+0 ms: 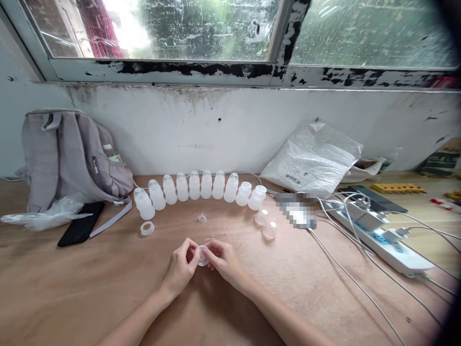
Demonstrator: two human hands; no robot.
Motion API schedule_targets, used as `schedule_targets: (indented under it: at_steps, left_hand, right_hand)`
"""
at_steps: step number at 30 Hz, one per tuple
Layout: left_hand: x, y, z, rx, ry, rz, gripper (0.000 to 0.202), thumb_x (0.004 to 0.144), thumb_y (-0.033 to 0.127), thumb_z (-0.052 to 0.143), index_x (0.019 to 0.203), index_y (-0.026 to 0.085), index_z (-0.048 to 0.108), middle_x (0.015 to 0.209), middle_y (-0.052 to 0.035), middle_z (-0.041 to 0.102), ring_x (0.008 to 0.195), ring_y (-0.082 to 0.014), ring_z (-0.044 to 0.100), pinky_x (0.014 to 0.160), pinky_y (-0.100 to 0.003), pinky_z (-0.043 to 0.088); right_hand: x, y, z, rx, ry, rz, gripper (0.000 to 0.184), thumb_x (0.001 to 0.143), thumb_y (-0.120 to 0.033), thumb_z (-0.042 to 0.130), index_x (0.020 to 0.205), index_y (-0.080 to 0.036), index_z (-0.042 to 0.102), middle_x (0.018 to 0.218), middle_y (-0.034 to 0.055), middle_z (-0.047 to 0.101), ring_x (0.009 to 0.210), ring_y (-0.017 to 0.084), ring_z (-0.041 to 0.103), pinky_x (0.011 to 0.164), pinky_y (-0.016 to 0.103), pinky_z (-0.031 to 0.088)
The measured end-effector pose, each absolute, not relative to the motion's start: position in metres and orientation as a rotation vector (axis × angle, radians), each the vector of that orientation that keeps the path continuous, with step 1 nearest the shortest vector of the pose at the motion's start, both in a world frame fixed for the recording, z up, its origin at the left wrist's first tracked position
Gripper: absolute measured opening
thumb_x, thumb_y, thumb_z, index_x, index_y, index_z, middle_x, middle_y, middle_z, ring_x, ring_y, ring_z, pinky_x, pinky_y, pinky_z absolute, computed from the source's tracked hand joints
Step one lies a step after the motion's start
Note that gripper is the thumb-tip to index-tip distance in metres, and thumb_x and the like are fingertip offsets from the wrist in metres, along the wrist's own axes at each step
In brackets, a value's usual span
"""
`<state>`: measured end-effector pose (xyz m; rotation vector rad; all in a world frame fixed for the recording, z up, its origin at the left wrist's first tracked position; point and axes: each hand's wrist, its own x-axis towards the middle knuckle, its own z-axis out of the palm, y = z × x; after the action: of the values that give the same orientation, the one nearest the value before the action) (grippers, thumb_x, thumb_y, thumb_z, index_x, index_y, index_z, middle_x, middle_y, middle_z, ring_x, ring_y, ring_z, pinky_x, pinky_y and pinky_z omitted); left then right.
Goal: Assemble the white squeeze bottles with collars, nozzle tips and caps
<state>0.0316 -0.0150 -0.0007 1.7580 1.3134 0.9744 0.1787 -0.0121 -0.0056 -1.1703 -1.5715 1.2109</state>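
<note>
While the left hand (181,268) and right hand (226,262) meet low over the bench (90,288), a small clear cap (202,255) sits pinched between them.
Each grips one edge, so neither's nearer; white bottles (194,186) line up well behind it.

Worktop (90,288): tan-brown wood, faint grain. Row of bottles (194,186): milky translucent white, all alike. Small cap (202,254): clear, colourless. Loose ring (147,228): same milky white. Backpack (65,154): pale grey-lilac, plain. Phone (81,223): black. Plastic bag (313,158): translucent white, small dark print. Power strip (392,250): white, blue socket insets. Cables (360,288): white. Block (398,188): yellow. Wall (216,129): off-white, black streaks near the top. Window frame (180,69): grey, blotchy black patches.
</note>
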Motion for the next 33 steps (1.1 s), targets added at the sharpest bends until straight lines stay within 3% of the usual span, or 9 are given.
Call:
schedule_targets:
  at_steps: [19, 33]
  left_hand:
    - [0.0299, -0.0128, -0.0052, 1.757, 1.307, 0.973, 0.016, 0.078, 0.033, 0.045, 0.071, 0.02, 0.043, 0.056, 0.0049, 0.045, 0.05, -0.0098, 0.043, 0.049, -0.02, 0.033]
    - [0.0307, -0.0134, -0.0032, 1.797, 1.325, 0.972, 0.014, 0.077, 0.031, 0.046, 0.069, 0.02, 0.044, 0.055, 0.005, 0.047, 0.05, -0.01, 0.045, 0.049, -0.02, 0.035]
  right_hand:
    - [0.1778, -0.0095, -0.0024, -1.147, -1.497, 1.367, 0.031, 0.075, -0.042, 0.054, 0.078, -0.013, 0.062, 0.058, -0.0002, 0.057, 0.046, 0.008, 0.048, 0.045, 0.02, 0.041]
    - [0.1772, -0.0118, -0.0034, -1.179, -1.526, 1.281, 0.028, 0.077, -0.04, 0.053, 0.074, -0.014, 0.06, 0.058, -0.0004, 0.056, 0.049, 0.009, 0.05, 0.046, 0.02, 0.042]
